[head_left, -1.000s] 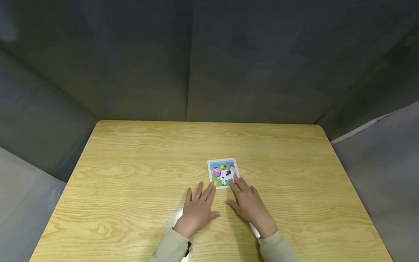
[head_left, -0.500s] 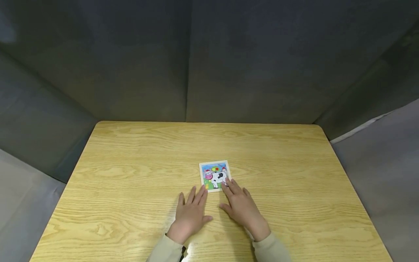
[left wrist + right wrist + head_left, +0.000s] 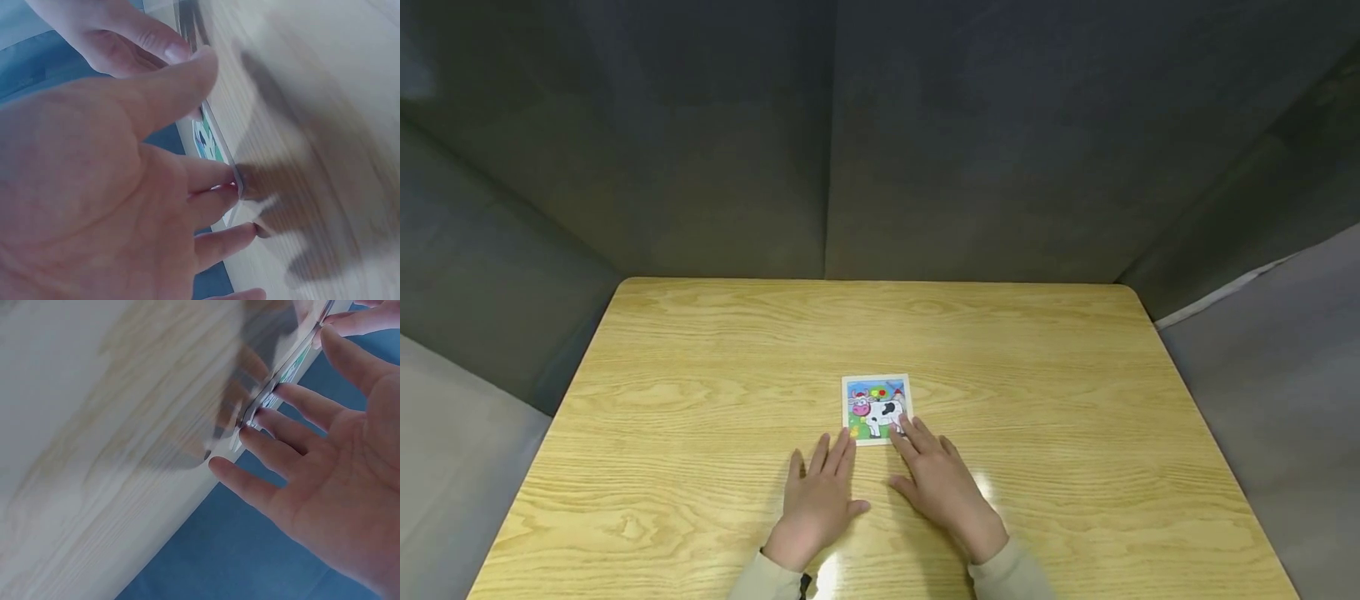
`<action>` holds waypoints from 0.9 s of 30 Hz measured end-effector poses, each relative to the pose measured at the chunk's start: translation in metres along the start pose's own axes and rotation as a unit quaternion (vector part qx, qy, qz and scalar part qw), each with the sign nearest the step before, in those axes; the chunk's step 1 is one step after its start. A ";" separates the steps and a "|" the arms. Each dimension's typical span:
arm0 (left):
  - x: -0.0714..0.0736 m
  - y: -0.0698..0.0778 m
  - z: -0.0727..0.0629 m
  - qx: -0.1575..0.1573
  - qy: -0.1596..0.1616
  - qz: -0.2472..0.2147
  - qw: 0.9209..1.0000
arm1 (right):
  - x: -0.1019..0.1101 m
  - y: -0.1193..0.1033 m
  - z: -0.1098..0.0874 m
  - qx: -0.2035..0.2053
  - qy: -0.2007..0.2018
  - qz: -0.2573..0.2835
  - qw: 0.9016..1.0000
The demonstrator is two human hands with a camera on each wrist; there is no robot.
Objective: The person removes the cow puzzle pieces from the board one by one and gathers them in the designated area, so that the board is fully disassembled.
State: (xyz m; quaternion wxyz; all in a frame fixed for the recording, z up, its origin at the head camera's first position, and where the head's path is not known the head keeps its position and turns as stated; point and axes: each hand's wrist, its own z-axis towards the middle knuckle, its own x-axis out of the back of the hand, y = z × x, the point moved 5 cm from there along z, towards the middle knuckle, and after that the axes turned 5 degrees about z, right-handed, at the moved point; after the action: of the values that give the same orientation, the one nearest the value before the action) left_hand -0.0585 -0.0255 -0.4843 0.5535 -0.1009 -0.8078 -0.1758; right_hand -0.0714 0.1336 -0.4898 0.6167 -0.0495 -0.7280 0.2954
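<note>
A square picture puzzle with a white border and a cartoon cow (image 3: 880,412) lies flat on the wooden table. My left hand (image 3: 818,498) is spread, its fingertips touching the puzzle's near left corner. At the near right corner, the fingertips of my right hand (image 3: 942,486) rest on the picture. In the left wrist view, the puzzle's edge (image 3: 216,134) shows just past the left fingers, with the other hand behind the thumb. The right wrist view has the right fingers (image 3: 269,447) extended to the puzzle's thin near edge. Neither hand curls round it.
The light wood table (image 3: 700,358) has rounded far corners. Dark grey cloth panels (image 3: 970,150) stand behind it, and paler grey cloth (image 3: 1270,400) hangs along the right side.
The puzzle has slid left and slightly toward me, turning a little to sit straighter. Both hands have moved left along with it, their fingertips staying at its near corners.
</note>
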 end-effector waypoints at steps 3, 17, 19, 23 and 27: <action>-0.001 -0.002 -0.001 0.005 -0.003 -0.003 1.000 | -0.001 -0.003 -0.001 0.002 -0.003 0.000 1.000; 0.001 -0.012 -0.011 0.024 -0.001 0.006 1.000 | -0.006 -0.013 -0.002 0.024 -0.014 0.006 1.000; 0.001 -0.013 -0.011 0.025 0.003 0.009 1.000 | -0.007 -0.014 -0.001 0.028 -0.015 0.006 0.999; 0.002 -0.015 -0.014 0.026 0.004 0.010 1.000 | -0.009 -0.017 0.000 0.033 -0.017 0.010 0.999; 0.003 -0.015 -0.018 0.023 0.002 0.012 1.000 | -0.009 -0.019 0.000 0.034 -0.023 0.018 0.999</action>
State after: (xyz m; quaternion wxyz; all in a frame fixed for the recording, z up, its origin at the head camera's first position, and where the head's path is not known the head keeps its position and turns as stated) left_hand -0.0500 -0.0467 -0.4781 0.5591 -0.0979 -0.8094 -0.1510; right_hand -0.0635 0.1139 -0.4880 0.5961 -0.0348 -0.7304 0.3317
